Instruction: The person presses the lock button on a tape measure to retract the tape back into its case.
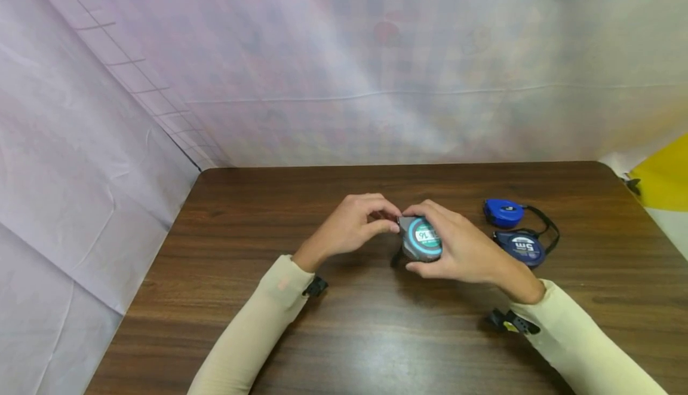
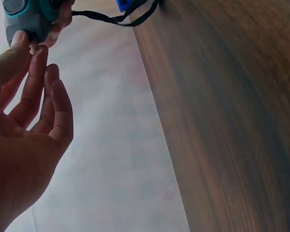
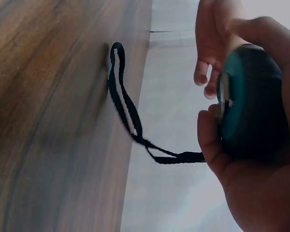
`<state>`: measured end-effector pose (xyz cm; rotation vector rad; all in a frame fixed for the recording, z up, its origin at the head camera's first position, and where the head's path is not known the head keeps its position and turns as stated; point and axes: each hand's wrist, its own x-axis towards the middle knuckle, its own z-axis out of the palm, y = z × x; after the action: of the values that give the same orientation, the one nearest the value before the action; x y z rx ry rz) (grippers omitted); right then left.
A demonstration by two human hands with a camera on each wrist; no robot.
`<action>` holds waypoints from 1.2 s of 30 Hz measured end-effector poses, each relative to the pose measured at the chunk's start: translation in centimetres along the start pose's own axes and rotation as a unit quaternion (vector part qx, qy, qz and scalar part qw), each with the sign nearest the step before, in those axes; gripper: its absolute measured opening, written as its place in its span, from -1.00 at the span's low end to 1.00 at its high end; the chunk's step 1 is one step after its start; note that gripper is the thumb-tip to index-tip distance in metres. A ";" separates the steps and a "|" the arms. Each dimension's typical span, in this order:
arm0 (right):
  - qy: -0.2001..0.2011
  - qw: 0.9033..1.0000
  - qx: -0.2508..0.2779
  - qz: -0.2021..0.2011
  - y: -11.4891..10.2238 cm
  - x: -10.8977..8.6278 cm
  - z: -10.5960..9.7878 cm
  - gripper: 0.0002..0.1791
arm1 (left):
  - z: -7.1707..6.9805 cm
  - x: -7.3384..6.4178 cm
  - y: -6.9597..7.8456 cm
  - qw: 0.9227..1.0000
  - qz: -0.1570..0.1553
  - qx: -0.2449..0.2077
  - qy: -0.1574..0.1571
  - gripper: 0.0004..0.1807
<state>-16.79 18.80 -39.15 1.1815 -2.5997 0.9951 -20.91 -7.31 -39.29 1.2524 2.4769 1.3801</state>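
A grey tape measure (image 1: 422, 241) with a turquoise ring and a label reading 16 is held just above the table. My right hand (image 1: 463, 248) grips its case, thumb on the near side and fingers over the far side. My left hand (image 1: 353, 225) meets the case's left corner, where thumb and index finger pinch at its mouth; the tape's end is mostly hidden by the fingertips. In the left wrist view, the other left fingers curve loosely beside the case (image 2: 28, 21). A black wrist strap (image 3: 121, 99) hangs from the case in the right wrist view.
A bright blue tape measure (image 1: 504, 213) and a dark blue one (image 1: 520, 248) marked 5m lie on the brown wooden table (image 1: 242, 204), right of my right hand. A black strap (image 1: 552, 227) loops beside them. Pale cloth (image 1: 322, 84) hangs behind the table.
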 end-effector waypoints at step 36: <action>-0.066 0.982 -0.117 0.129 5.1 -1.1 -2.6 -0.15 | -0.7 -0.3 -0.6 0.997 -0.060 0.041 -0.019 -0.79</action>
<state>-20.05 23.58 -40.16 0.8986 -2.9323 0.6388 -21.39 -8.14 -39.44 1.1131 2.5603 1.2270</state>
